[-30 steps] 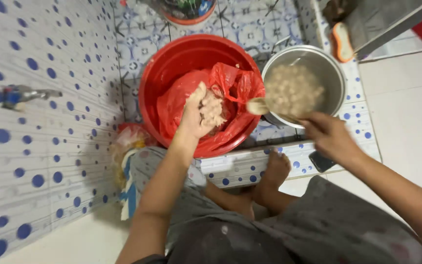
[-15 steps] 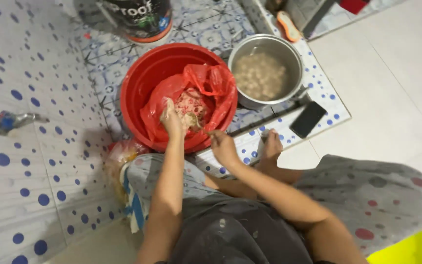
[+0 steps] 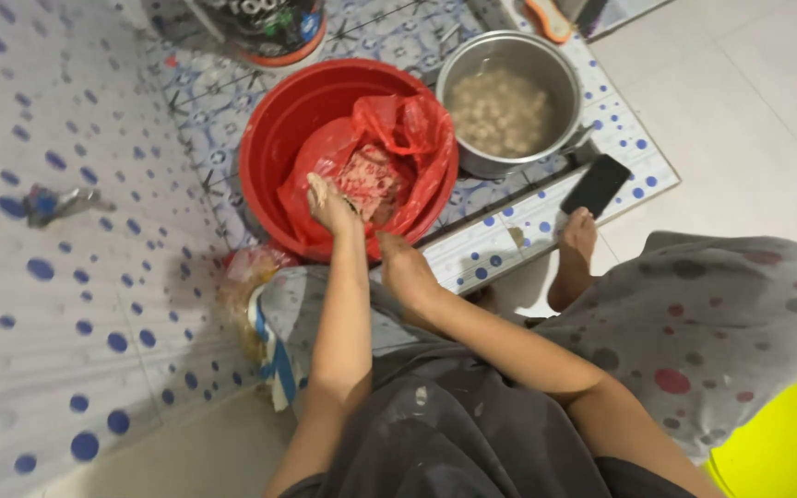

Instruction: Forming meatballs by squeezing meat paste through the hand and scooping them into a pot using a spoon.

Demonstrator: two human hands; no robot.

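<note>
A red basin (image 3: 265, 148) stands on the patterned tile floor with a red plastic bag (image 3: 410, 127) opened inside it. Pink minced meat paste (image 3: 373, 177) lies in the bag. My left hand (image 3: 329, 205) is pushed into the near edge of the paste, fingers bunched and smeared with it. My right hand (image 3: 404, 267) hangs just in front of the basin's near rim, back upward, fingers curled down out of sight. To the right of the basin, a steel pot (image 3: 560, 69) holds several pale round balls (image 3: 498, 111) in water.
A black phone (image 3: 598, 184) lies on the tiles by my bare foot (image 3: 579, 238). A dark bucket (image 3: 269, 28) stands behind the basin. A metal tap (image 3: 59, 203) sticks out of the spotted wall at left. A crumpled plastic bag (image 3: 249, 267) lies near my knee, something yellow (image 3: 777, 443) at bottom right.
My right hand has come back from the pot, where it held a spoon, to the basin's front rim. My left hand stays in the paste. The view has shifted.
</note>
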